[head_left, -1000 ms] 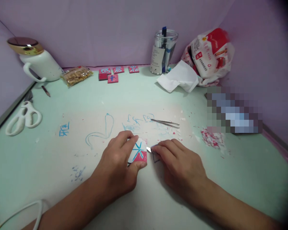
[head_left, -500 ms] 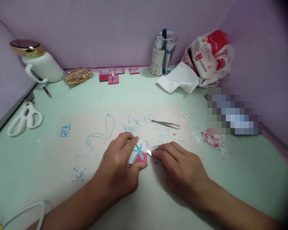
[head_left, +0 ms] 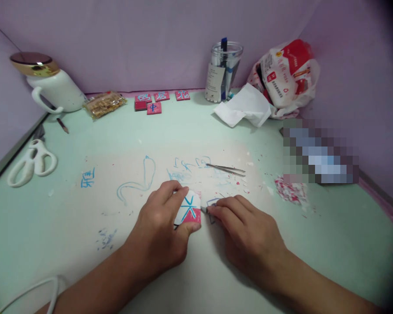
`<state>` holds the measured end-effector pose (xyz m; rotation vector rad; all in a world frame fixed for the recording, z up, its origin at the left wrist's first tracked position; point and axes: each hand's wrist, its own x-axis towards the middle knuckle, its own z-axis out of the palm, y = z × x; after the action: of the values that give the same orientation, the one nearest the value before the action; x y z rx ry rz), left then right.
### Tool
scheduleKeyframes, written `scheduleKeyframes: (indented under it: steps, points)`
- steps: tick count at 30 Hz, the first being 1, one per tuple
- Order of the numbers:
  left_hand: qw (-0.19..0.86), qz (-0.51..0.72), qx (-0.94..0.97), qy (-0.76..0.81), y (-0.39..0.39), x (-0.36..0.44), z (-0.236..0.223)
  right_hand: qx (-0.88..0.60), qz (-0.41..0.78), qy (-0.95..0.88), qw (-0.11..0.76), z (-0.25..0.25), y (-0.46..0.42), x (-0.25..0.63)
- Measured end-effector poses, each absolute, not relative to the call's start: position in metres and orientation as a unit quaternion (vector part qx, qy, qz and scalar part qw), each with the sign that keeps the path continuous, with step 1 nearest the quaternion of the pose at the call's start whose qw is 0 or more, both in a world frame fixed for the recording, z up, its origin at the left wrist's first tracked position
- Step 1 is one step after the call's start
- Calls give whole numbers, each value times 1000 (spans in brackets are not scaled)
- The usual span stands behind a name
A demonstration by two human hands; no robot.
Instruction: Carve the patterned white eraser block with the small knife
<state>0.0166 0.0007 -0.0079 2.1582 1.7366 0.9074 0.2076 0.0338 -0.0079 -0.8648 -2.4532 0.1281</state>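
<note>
My left hand [head_left: 160, 229] pinches a small square pink-and-white tile [head_left: 189, 209] with blue strokes drawn on it, pressing it flat on the table between thumb and fingers. My right hand [head_left: 245, 231] is closed around a small knife; only its short silver blade tip [head_left: 203, 209] shows, touching the tile's right edge. Both hands rest on the pale green table [head_left: 101, 270] near its front middle, over blue pen scribbles.
Metal tweezers [head_left: 225, 168] lie just beyond the hands. Pink shavings [head_left: 290, 190] lie to the right. White scissors [head_left: 31, 161], a white mug [head_left: 50, 85], a snack packet [head_left: 104, 103], several pink tiles [head_left: 153, 101], a pen jar [head_left: 223, 69], tissue [head_left: 244, 107] and a bag [head_left: 286, 74] line the edges.
The blade tip has moved slightly left, closing the small gap to the tile's right edge. The left hand and tile have barely shifted.
</note>
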Motion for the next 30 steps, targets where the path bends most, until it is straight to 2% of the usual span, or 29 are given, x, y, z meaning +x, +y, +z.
scheduleKeyframes:
  steps: [30]
  points:
    - [111, 310, 717, 614, 2, 20, -5, -353, 51, -893, 274, -7, 18, 204]
